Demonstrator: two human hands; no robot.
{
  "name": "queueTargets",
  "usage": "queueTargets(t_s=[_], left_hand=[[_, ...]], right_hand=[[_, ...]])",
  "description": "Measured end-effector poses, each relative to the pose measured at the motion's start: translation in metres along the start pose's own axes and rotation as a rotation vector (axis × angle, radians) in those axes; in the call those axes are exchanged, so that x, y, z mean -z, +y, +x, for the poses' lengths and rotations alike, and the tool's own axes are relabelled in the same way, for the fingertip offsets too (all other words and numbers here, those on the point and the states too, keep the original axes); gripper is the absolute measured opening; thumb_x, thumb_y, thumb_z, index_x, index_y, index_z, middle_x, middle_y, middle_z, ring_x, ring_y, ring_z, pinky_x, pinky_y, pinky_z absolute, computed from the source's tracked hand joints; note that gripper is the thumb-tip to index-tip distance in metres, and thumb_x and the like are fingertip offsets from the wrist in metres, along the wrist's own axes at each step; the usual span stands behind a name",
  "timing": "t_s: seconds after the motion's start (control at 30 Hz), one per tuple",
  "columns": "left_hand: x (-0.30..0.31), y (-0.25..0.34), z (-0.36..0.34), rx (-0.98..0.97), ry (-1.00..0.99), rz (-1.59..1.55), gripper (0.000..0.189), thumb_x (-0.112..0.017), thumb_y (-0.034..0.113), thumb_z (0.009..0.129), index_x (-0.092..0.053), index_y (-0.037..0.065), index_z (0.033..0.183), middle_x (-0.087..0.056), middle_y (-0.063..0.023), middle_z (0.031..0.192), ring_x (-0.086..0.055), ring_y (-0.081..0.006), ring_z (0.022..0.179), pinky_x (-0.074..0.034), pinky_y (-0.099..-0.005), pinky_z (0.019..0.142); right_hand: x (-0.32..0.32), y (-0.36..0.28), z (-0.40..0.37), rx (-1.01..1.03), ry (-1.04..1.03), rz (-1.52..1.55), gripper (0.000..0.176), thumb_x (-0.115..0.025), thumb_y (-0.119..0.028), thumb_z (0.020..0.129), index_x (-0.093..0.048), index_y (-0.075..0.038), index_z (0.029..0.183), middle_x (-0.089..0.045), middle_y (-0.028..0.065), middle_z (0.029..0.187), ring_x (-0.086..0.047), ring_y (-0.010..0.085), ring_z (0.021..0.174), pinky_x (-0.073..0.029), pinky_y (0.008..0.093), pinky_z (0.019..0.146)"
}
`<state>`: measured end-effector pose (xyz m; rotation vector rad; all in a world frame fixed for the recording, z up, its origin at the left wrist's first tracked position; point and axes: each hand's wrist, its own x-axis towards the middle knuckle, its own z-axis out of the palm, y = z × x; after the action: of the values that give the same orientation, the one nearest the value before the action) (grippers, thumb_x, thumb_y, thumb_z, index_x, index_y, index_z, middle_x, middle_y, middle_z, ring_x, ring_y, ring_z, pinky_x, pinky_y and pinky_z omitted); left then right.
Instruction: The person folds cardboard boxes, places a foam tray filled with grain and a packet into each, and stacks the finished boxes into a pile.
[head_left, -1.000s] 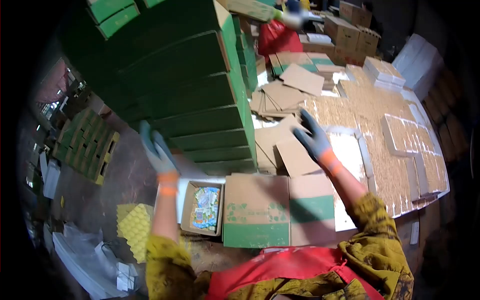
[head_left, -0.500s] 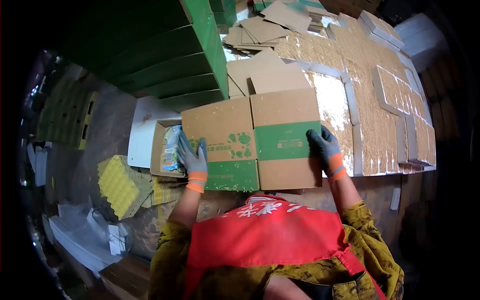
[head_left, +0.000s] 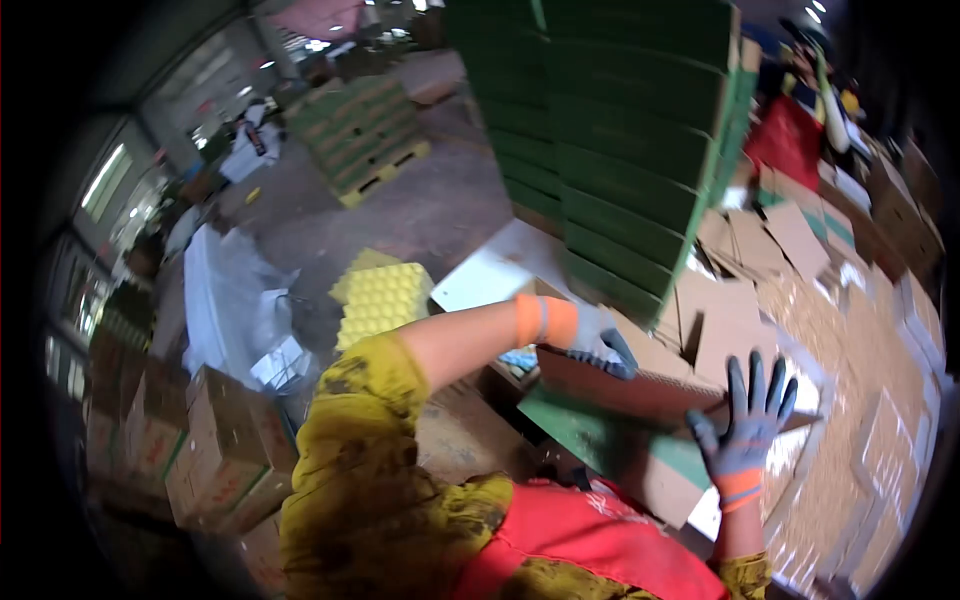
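Head view: left grip (head_left: 597, 340) curled at carton's (head_left: 630, 405) eleven o'clock, hold unclear; right grip (head_left: 745, 438) spread, empty, at three; apparent positioning next wants steadying.

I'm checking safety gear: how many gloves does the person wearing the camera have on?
2: one on the left hand, at the raised cardboard flap; one on the right hand, spread open.

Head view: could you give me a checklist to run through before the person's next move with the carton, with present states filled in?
1. Left hand at the carton's upper edge: ok.
2. Left hand's grip firm: cannot tell.
3. Right hand closed on the carton: not ok, fingers spread.
4. Carton lying flat: not ok, brown panel tilted up.
5. Blue packets fully visible: not ok, partly hidden.
6. Both hands gloved: ok.
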<state>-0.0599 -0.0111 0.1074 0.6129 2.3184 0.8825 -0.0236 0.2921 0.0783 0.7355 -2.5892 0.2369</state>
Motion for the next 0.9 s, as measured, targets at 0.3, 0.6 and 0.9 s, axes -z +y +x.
queueTargets(t_s=[0.3, 0.6, 0.9], left_hand=[[-0.013, -0.003, 0.002, -0.162, 0.511, 0.042, 0.036, -0.065, 0.028, 0.083, -0.058, 0.004, 0.109, -0.066, -0.0099, 0.086, -0.061, -0.0195, 0.074, -0.048, -0.0333, 0.066], [-0.090, 0.031, 0.008, -0.430, 0.709, 0.100, 0.018, -0.066, 0.021, 0.078, -0.053, 0.009, 0.086, -0.056, -0.0087, 0.069, -0.059, -0.0212, 0.061, -0.047, -0.0334, 0.055], [-0.081, -0.040, 0.096, -0.160, -0.296, -1.459, 0.036, -0.052, 0.038, 0.094, -0.055, 0.003, 0.098, -0.061, -0.0138, 0.092, -0.062, -0.0234, 0.079, -0.053, -0.0311, 0.073]], right_hand=[[0.009, 0.016, -0.070, 0.107, 0.169, 0.196, 0.061, -0.074, -0.041, 0.073, -0.057, -0.013, 0.126, -0.043, 0.0191, 0.140, -0.026, 0.0454, 0.135, -0.015, 0.0606, 0.110], [0.064, 0.011, -0.077, 0.239, -0.194, 0.558, 0.032, -0.070, -0.005, 0.068, -0.060, -0.004, 0.098, -0.053, 0.0167, 0.125, -0.043, 0.0433, 0.124, -0.035, 0.0540, 0.104], [-0.011, 0.040, -0.087, -0.529, -0.535, 1.432, 0.063, -0.078, -0.019, 0.071, -0.052, 0.002, 0.124, -0.055, 0.0159, 0.127, -0.052, 0.0287, 0.119, -0.040, 0.0407, 0.103]])
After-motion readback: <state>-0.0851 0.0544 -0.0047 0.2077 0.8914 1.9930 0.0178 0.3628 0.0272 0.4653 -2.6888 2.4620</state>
